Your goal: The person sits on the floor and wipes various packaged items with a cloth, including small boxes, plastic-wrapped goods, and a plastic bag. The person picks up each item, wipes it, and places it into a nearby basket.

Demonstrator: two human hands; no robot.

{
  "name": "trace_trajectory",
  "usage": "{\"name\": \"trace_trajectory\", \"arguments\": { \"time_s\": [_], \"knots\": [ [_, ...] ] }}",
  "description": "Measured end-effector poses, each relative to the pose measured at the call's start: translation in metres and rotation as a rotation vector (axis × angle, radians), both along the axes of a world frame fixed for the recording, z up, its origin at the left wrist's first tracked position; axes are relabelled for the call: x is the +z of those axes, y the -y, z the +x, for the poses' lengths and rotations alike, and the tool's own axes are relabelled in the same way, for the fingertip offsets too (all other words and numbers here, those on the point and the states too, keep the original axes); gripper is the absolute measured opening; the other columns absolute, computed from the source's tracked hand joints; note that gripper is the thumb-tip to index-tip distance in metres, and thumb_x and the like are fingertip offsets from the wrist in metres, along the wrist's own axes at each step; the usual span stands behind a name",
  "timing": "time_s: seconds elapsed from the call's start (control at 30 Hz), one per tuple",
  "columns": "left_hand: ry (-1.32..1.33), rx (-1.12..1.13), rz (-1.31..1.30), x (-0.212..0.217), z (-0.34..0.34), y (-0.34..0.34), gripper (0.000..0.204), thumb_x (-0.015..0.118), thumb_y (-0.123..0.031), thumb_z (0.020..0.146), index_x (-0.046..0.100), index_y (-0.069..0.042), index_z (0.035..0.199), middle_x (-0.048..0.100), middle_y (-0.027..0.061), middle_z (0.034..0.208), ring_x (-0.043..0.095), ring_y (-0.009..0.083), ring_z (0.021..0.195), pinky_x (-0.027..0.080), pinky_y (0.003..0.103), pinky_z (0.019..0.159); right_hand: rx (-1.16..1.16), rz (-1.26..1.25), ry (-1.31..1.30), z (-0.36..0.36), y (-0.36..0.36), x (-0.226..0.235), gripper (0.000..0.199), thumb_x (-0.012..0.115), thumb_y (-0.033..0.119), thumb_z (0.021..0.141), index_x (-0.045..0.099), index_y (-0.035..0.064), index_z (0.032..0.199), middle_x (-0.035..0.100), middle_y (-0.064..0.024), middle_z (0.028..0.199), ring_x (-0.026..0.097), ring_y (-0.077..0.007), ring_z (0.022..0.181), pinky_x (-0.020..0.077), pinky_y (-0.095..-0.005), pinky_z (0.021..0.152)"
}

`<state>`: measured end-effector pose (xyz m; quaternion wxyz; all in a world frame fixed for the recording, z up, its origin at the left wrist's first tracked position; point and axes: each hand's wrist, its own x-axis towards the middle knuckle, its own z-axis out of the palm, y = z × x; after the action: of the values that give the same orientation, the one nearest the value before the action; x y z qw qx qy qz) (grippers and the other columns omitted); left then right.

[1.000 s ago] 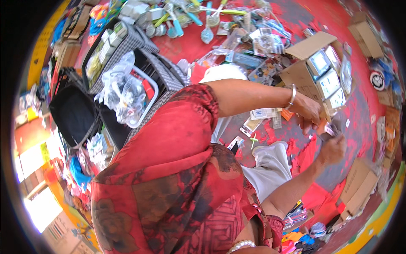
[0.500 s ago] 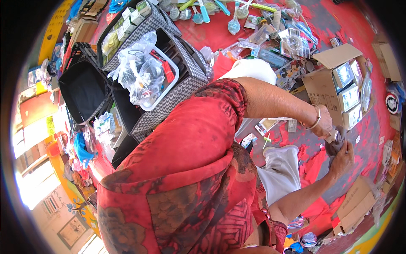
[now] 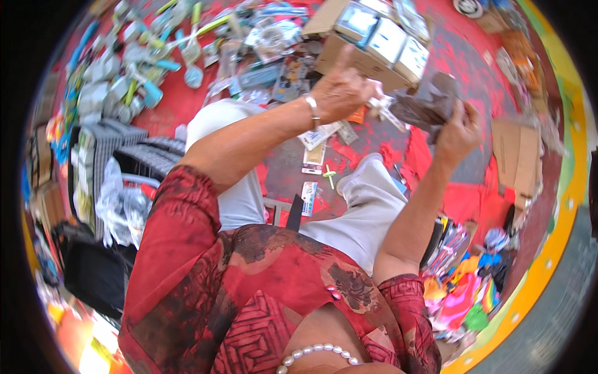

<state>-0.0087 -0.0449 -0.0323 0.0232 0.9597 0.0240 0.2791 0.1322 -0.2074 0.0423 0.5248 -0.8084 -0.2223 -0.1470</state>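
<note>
Two bare hands are raised in front of a seated person, seen from above through a rounded wide-angle view. A dark brown crumpled bag (image 3: pixel 425 103) is held up between them, above the red floor mat (image 3: pixel 461 199) and just in front of an open cardboard box (image 3: pixel 358 59). The left hand (image 3: pixel 341 93), with a silver bangle (image 3: pixel 313 111) on its wrist, is closed at the bag's left end, where the fingers are pinched on a small clear plastic piece (image 3: pixel 381 107). The right hand (image 3: pixel 460 129) is closed on the bag's right side, with the fingers curled over its edge. White trousers (image 3: pixel 367 206) are seen below the arms, and a red patterned blouse (image 3: pixel 249 287) fills the lower part of the view. Small white cartons (image 3: pixel 386 34) are packed inside the cardboard box. Many small packaged goods and plastic utensils (image 3: pixel 187 43) are scattered on the mat at the upper left. A black-and-white checked basket (image 3: pixel 118 149) stands at the left, with a clear plastic bag (image 3: pixel 121 202) beside it. Flat cardboard (image 3: pixel 520 156) lies at the right, and bright folded fabrics (image 3: pixel 464 293) are heaped at the lower right.
</note>
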Motion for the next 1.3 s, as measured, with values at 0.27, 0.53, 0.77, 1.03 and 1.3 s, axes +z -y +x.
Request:
{"name": "trace_trajectory", "arguments": {
  "time_s": [0.27, 0.53, 0.77, 1.03, 1.3],
  "knots": [
    [0.123, -0.039, 0.029, 0.019, 0.001, -0.012, 0.006, 0.055, -0.012, 0.078, 0.060, -0.013, 0.083, 0.058, 0.0012, 0.061, 0.062, 0.0161, 0.071, 0.015, 0.057, 0.104, 0.171, -0.646, -0.028, -0.030, -0.014, -0.002, 0.020, 0.057, 0.026, 0.082, 0.065, 0.0086, 0.087, 0.064, -0.0158, 0.079, 0.061, -0.0349, 0.074, 0.0459, -0.0410, 0.063],
    [0.202, -0.286, -0.051, 0.020, -0.001, -0.008, 0.001, 0.057, -0.017, 0.080, 0.057, -0.017, 0.079, 0.054, -0.0017, 0.061, 0.060, 0.0154, 0.066, 0.012, 0.057, 0.104, 0.345, -0.369, 0.143, -0.016, 0.003, 0.005, 0.029, 0.059, 0.028, 0.083, 0.064, 0.0014, 0.093, 0.058, -0.0140, 0.070, 0.055, -0.0241, 0.062, 0.0432, -0.0344, 0.061],
    [0.121, -0.304, -0.027, 0.029, -0.015, -0.012, 0.007, 0.054, -0.014, 0.078, 0.055, -0.016, 0.084, 0.053, -0.0035, 0.062, 0.061, 0.0136, 0.069, 0.016, 0.056, 0.105, 0.677, -0.680, -0.209, -0.034, 0.004, 0.015, 0.028, 0.055, 0.026, 0.087, 0.062, 0.0005, 0.097, 0.048, -0.0097, 0.071, 0.049, -0.0214, 0.067, 0.0397, -0.0317, 0.066],
    [-0.187, -0.270, -0.276, 0.004, -0.028, 0.003, 0.024, 0.054, -0.020, 0.080, 0.054, -0.018, 0.104, 0.060, 0.0021, 0.064, 0.063, 0.0191, 0.069, 0.026, 0.055, 0.098, 0.789, -0.680, -0.092, -0.049, 0.005, 0.003, 0.015, 0.057, 0.009, 0.080, 0.062, -0.0012, 0.091, 0.050, -0.0115, 0.075, 0.051, -0.0271, 0.069, 0.0404, -0.0343, 0.066],
    [-0.162, -0.223, -0.445, -0.008, -0.030, 0.011, 0.011, 0.056, -0.020, 0.073, 0.056, -0.012, 0.081, 0.060, 0.0105, 0.063, 0.061, 0.0319, 0.065, 0.047, 0.041, 0.058, 0.935, -0.667, -0.196, -0.053, 0.004, -0.006, 0.013, 0.053, 0.005, 0.080, 0.055, -0.0044, 0.089, 0.046, -0.0087, 0.071, 0.047, -0.0192, 0.066, 0.0384, -0.0318, 0.062]
  ]
}}
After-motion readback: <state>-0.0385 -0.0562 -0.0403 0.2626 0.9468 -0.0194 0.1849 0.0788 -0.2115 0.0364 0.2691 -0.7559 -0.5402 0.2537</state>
